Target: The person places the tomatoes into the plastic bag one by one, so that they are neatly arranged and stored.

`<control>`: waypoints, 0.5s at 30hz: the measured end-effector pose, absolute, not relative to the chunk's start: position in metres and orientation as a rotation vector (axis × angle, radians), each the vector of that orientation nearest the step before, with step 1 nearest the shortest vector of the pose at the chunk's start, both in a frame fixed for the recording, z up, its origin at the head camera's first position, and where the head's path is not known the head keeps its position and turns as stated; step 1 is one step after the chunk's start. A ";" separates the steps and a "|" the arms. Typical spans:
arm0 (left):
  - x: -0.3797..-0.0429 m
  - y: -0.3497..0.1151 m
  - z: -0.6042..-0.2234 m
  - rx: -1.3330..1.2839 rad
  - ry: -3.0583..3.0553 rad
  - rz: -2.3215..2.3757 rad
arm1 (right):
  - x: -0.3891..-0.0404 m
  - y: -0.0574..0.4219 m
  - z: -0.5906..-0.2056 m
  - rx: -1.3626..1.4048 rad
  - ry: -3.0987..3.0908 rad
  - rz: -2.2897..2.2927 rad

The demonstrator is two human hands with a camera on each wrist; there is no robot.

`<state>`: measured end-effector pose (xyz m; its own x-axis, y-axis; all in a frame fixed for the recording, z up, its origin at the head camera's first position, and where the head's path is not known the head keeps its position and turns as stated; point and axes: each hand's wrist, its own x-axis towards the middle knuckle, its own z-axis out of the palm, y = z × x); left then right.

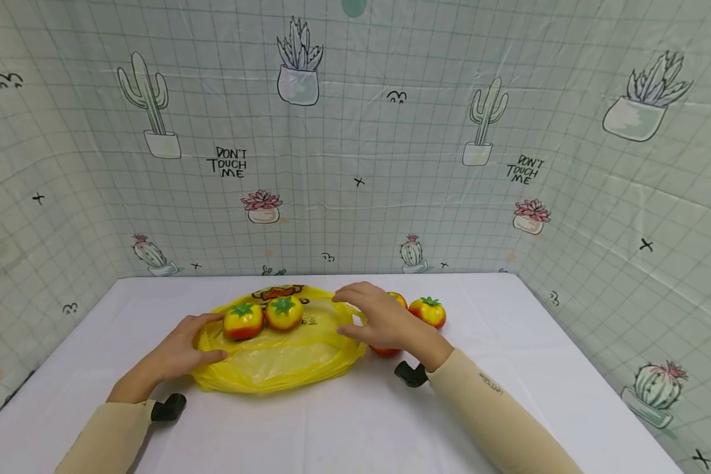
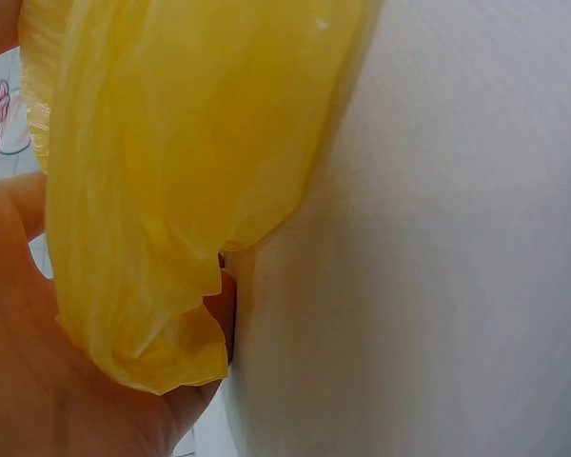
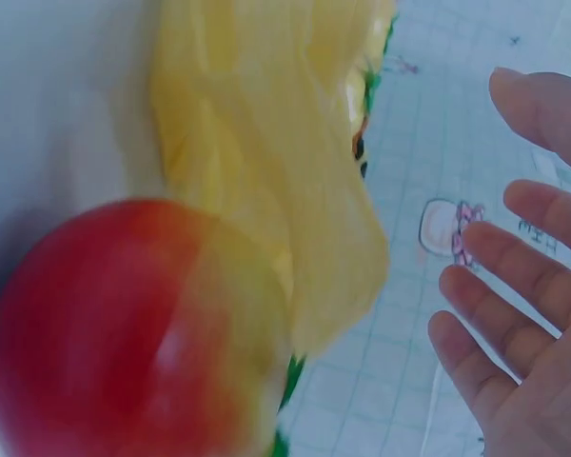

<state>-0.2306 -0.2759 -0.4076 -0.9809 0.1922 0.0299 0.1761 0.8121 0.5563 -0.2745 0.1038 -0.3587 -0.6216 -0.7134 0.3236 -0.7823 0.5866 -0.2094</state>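
A yellow plastic bag [image 1: 284, 365] lies spread on the table. On its left part sit two glossy red-and-yellow tomatoes, a left one [image 1: 243, 321] and a right one [image 1: 284, 313], with green leafy tops. My left hand [image 1: 180, 349] is at the bag's left end, thumb in front and fingers behind; in the left wrist view crumpled bag plastic [image 2: 162, 286] lies against the palm. My right hand [image 1: 379, 316] hovers over the bag's right end, fingers spread and holding nothing. In the right wrist view a tomato [image 3: 133, 333] stands beside the bag, below the hand.
Right of the bag are more tomatoes: one behind the right hand [image 1: 398, 298], a whole one [image 1: 428, 312], and one partly hidden under the wrist [image 1: 385, 352]. The white table [image 1: 343, 428] meets a patterned cloth wall [image 1: 332, 237] at the back and sides.
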 end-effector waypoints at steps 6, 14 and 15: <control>-0.231 -0.276 -0.407 0.306 2.952 0.912 | -0.272 0.123 -0.362 1.214 -2.571 0.502; -0.231 -0.276 -0.406 0.314 2.960 0.908 | -0.271 0.145 -0.365 1.203 -2.522 0.544; -0.231 -0.276 -0.406 0.315 2.959 0.907 | -0.270 0.147 -0.365 1.197 -2.524 0.547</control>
